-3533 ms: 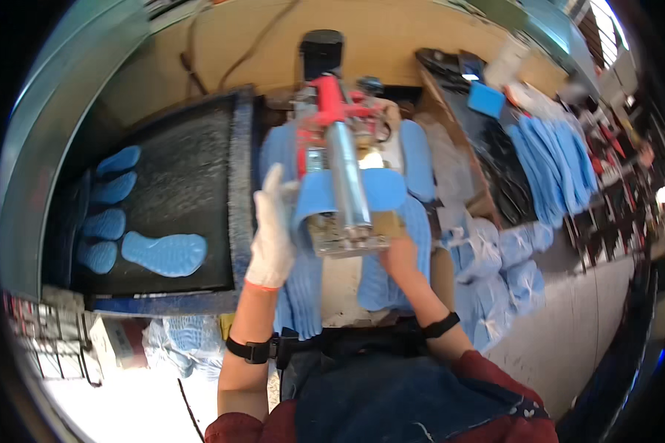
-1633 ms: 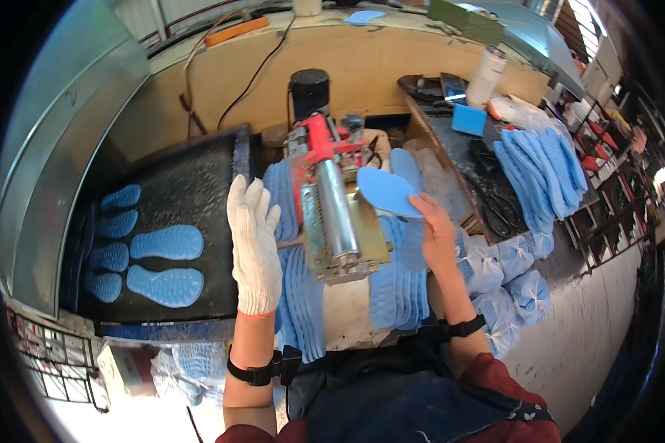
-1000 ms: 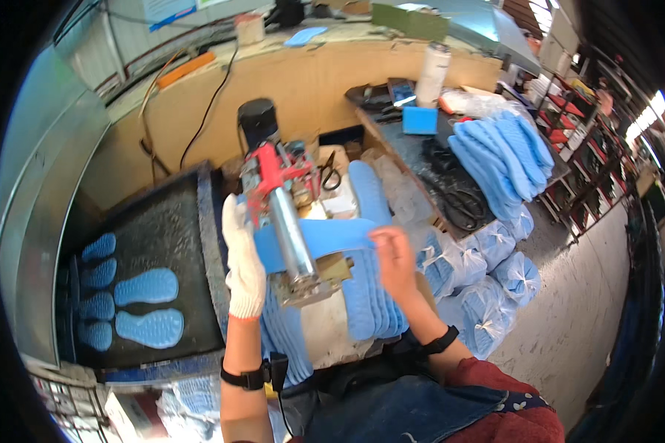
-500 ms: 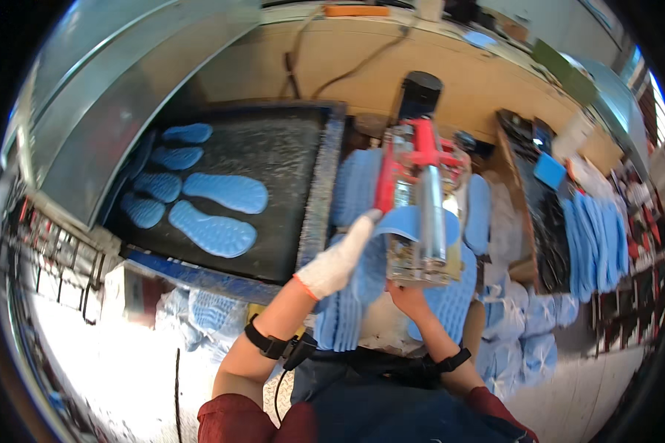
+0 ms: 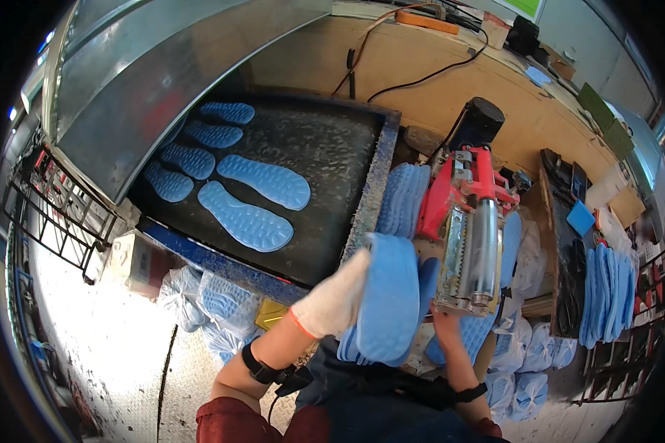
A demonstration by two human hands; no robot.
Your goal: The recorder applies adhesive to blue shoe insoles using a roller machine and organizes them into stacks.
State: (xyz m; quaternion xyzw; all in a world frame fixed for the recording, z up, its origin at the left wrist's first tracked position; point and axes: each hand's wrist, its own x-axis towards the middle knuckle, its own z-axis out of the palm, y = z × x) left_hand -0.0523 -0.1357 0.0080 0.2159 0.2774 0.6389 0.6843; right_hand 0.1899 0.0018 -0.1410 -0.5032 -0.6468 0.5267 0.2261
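Note:
My left hand (image 5: 334, 297), in a white glove, is closed on the edge of a blue insole (image 5: 389, 299). That insole hangs upright just left of the red machine (image 5: 440, 196), apart from its shiny metal roller (image 5: 482, 247). My bare right hand (image 5: 446, 325) is under the roller's near end, and its fingers are hidden behind the machine. Stacks of blue insoles (image 5: 402, 199) stand beside the machine, and more insoles (image 5: 474, 334) lie below it, near my right wrist. Several dimpled blue insoles (image 5: 262, 181) lie flat on the black belt (image 5: 325, 162) at the left.
A sheet-metal hood (image 5: 177, 88) covers the belt's left end, and a blue frame (image 5: 373, 192) borders it. Bagged insoles (image 5: 225, 299) sit below the belt; more bags (image 5: 521, 347) are at lower right. A side shelf (image 5: 558, 244) holds an insole stack (image 5: 606, 292).
The insole that was bent over at the roller is now away from it, hanging in my left hand. My view has turned, so the scene sits further right and lower.

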